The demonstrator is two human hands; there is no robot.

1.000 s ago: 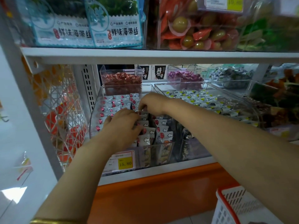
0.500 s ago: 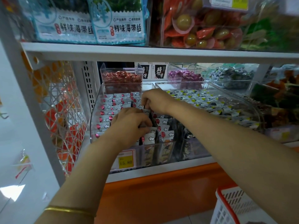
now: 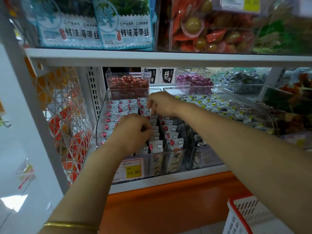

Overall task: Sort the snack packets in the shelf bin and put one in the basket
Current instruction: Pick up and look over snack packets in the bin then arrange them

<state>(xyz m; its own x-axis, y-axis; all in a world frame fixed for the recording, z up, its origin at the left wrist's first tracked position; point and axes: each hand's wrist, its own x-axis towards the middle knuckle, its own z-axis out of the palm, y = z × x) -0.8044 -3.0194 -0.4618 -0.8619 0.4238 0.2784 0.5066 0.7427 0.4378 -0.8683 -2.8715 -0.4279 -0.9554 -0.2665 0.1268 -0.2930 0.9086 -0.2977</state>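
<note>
Left hand (image 3: 133, 131) and right hand (image 3: 162, 104), farther back, are pinching upright packets (image 3: 157, 146); basket (image 3: 249, 217) is sitting below, nearer the right.

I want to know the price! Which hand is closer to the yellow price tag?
Left. The left hand sits just above the price tag, among the snack packets; the right hand is farther back.

Place: you're in a shop.
Price tag (image 3: 130, 169): your six o'clock.
Basket (image 3: 253, 213): five o'clock.
Shelf (image 3: 168, 58): twelve o'clock, stocked.
</note>
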